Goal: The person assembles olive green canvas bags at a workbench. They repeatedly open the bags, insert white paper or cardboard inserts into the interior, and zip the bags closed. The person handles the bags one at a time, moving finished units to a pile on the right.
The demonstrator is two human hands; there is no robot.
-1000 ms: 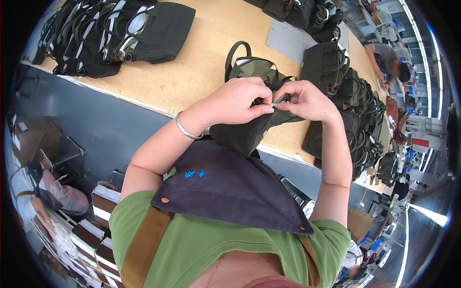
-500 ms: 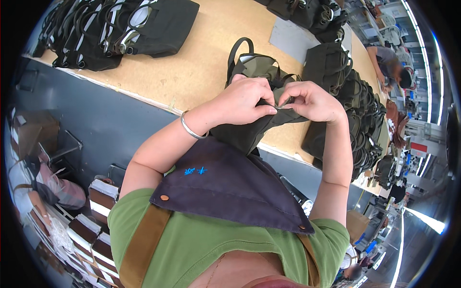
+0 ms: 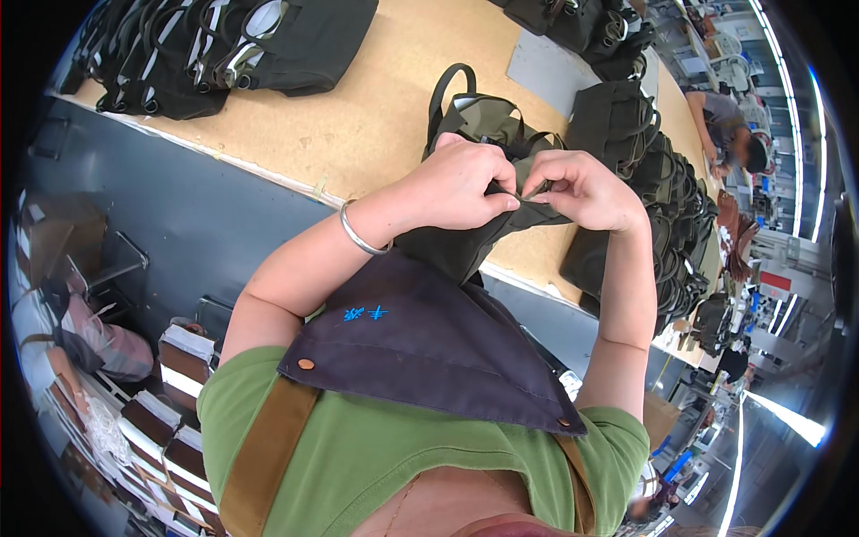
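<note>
A dark olive fabric bag [image 3: 452, 246] with an upright loop handle [image 3: 437, 98] hangs over the table's near edge, close against my apron. Its top gapes, showing a lighter olive lining [image 3: 488, 116]. My left hand [image 3: 465, 186] pinches the bag's top edge between thumb and fingers. Close beside it, my right hand [image 3: 580, 188] pinches the same edge, thumb against forefinger. The fingertips of both hands nearly meet. Whatever small part lies between them is too small to make out.
Dark bags with handles lie in a row at the far left of the tan table [image 3: 358, 116]. More bags [image 3: 671, 206] are heaped at the right, near a grey sheet [image 3: 546, 76]. Another person [image 3: 725, 125] works beyond. Brown-and-white stacks [image 3: 183, 358] stand at lower left.
Both hands stay pinched on the bag's edge with hardly any movement. The whole view has shifted slightly.
</note>
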